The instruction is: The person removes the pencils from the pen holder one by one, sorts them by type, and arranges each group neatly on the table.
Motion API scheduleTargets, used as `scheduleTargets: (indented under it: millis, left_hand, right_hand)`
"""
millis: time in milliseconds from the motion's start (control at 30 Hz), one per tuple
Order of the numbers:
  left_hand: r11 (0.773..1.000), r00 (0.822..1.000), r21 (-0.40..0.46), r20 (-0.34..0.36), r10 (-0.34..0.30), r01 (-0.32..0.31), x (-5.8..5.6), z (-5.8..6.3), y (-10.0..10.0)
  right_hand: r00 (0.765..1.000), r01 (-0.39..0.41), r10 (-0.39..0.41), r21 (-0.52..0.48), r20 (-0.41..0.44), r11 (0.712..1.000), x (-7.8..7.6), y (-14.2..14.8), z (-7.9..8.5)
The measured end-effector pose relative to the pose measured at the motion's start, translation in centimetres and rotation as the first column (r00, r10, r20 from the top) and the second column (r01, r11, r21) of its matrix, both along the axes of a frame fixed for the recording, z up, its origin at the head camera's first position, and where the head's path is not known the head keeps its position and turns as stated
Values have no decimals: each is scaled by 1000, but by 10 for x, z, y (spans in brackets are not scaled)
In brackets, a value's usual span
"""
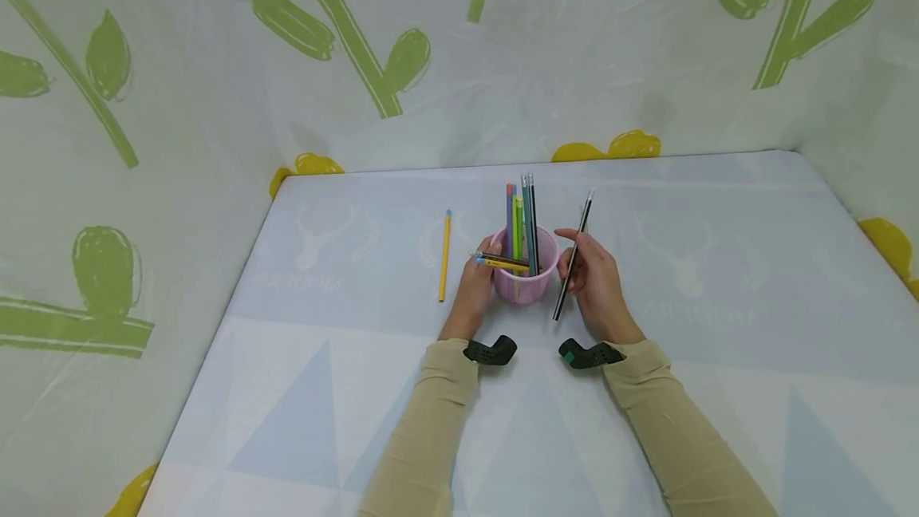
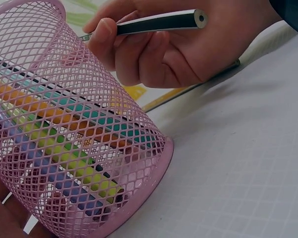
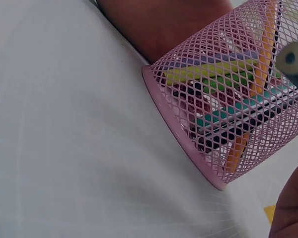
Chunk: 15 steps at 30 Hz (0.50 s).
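A pink mesh pencil cup (image 1: 522, 294) stands upright on the table, with my left hand (image 1: 472, 290) gripping its left side. Inside it are several pencils, among them purple, green (image 1: 518, 234) and teal ones, mostly upright. A yellow pencil (image 1: 502, 264) and a dark one lean left across the rim, over the left hand. To the right of the cup, my right hand (image 1: 597, 278) pinches a black pencil with pale stripes (image 2: 159, 24), slanted with its flat, unsharpened end low and towards me. That flat end also shows at the right of the right wrist view.
One yellow pencil (image 1: 445, 254) with a blue end lies on the table left of the cup. A pale blue and white patterned cloth (image 1: 287, 389) covers the table. Behind the far edge hangs a sheet (image 1: 502, 86) with green leaves. Black devices (image 1: 491, 352) sit on both wrists.
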<state>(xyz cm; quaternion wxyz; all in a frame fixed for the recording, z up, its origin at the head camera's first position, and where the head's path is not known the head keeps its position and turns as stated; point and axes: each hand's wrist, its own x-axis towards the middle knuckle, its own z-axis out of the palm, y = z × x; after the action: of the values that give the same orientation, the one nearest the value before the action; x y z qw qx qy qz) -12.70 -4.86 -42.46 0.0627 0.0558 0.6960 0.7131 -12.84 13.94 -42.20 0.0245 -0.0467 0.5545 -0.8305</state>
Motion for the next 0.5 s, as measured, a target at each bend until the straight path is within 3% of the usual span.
scheduleTargets:
  millis: [500]
  left_hand:
    - [1000,1000,-26,10,1,0,-1,-1,0]
  right_hand:
    - [997,-69,67,-44,-43,997,0,0,2]
